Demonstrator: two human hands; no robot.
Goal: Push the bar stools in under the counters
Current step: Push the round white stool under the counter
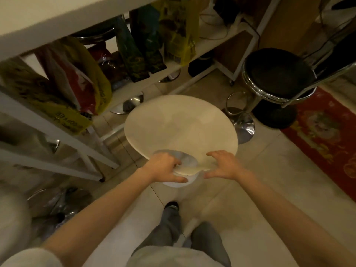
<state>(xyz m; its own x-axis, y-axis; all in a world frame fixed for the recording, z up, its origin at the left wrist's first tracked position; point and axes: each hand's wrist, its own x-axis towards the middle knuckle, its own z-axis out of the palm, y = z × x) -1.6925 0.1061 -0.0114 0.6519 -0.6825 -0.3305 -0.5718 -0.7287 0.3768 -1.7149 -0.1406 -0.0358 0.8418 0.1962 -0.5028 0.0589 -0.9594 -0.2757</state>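
Observation:
A cream bar stool seat (179, 128) fills the middle of the view, in front of the white counter (57, 18). My left hand (165, 168) grips the seat's near edge, fingers curled into the cut-out handle. At the same near edge, my right hand (223, 164) rests with fingers spread and bent over the rim. A black bar stool (277, 72) with a chrome rim stands to the right, out on the floor. Its chrome base (242, 124) shows beside the cream seat.
White shelving (63, 132) under the counter holds several coffee bags (81, 81). Chrome stool bases (129, 105) show beneath the shelf. A red patterned rug (325, 135) lies at the right. My legs and a shoe (172, 206) stand on the tiled floor below.

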